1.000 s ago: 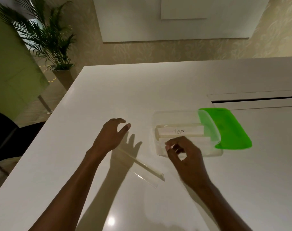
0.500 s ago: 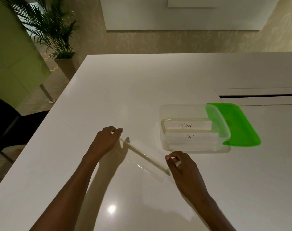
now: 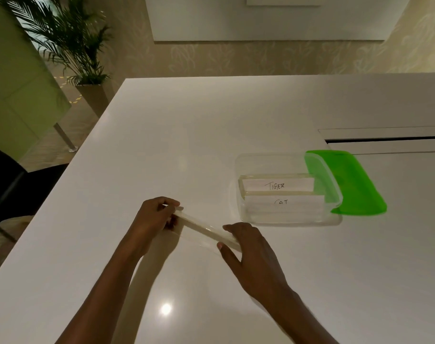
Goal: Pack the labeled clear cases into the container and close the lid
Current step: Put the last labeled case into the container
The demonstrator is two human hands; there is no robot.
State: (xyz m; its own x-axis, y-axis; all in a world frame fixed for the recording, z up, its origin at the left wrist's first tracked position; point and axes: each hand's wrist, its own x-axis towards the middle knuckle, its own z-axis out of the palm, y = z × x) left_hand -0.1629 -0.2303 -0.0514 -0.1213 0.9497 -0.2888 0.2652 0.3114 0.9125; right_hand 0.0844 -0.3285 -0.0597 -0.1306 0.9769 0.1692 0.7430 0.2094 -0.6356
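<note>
A clear container (image 3: 285,162) stands on the white table (image 3: 211,135), right of centre. Two clear cases stand upright inside it, one labeled TIGER (image 3: 276,185) and in front of it one labeled CAT (image 3: 283,207). The green lid (image 3: 352,184) leans against the container's right rim. A third clear case (image 3: 204,229) is held on edge just above the table, left of the container. My left hand (image 3: 152,222) grips its far left end and my right hand (image 3: 251,252) grips its near right end. Its label is not visible.
A long slot (image 3: 385,139) cuts the tabletop behind the lid. The table's left edge runs diagonally; beyond it are a dark chair (image 3: 10,184), a potted palm (image 3: 70,43) and a green panel (image 3: 15,78).
My right hand left the container after setting the CAT case there. Both hands closed on the ends of the third case and raised it on edge.
</note>
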